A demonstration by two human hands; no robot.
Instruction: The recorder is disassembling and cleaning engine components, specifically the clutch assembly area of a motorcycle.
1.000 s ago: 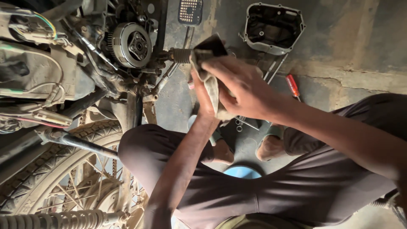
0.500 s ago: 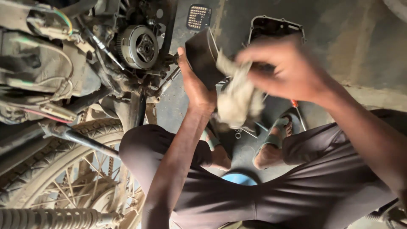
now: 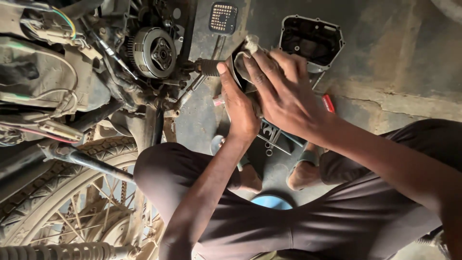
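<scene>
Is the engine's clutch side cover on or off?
Off: the round clutch sits exposed on the engine, and a dark cover lies open-side up on the floor.

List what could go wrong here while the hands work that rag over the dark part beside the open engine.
1. The rag sits close to the exposed clutch; lint or grit might get into the open engine.
2. The left hand and right hand hold the dark part above the concrete floor; a slip could drop it.
3. Loose tools lie by the person's feet and may be stepped on.
</scene>
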